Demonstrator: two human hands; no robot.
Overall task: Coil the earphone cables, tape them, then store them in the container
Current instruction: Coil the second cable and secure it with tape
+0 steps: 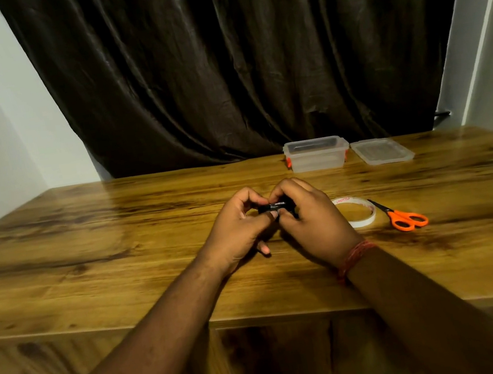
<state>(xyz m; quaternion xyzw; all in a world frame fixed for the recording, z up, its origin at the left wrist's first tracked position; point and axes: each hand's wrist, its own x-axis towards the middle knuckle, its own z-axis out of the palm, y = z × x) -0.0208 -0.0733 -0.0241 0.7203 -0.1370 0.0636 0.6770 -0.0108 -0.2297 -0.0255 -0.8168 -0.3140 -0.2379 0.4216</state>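
I have both hands meeting over the middle of the wooden bench (87, 242), fingers curled in toward each other. The left hand (238, 229) and the right hand (310, 218) are pinched together on a small black bundle of earphone cable (275, 207) — it sits between the fingertips, just above the bench top, with most of it hidden by the fingers. What shows of the bundle is a short dark bar whose long axis runs left to right, roughly level; I cannot tell which end is the plug or the earbuds. A red thread band (356, 255) circles the right wrist.

Just right of the right hand a roll of clear tape (358, 213) lies flat, and touching or nearly touching its right edge are orange-handled scissors (403, 214), blades pointing away and to the left. Farther back stands the clear container (316, 155), open — its lid (382, 151) lies flat beside it on the right. A dark curtain (236, 60) hangs behind.
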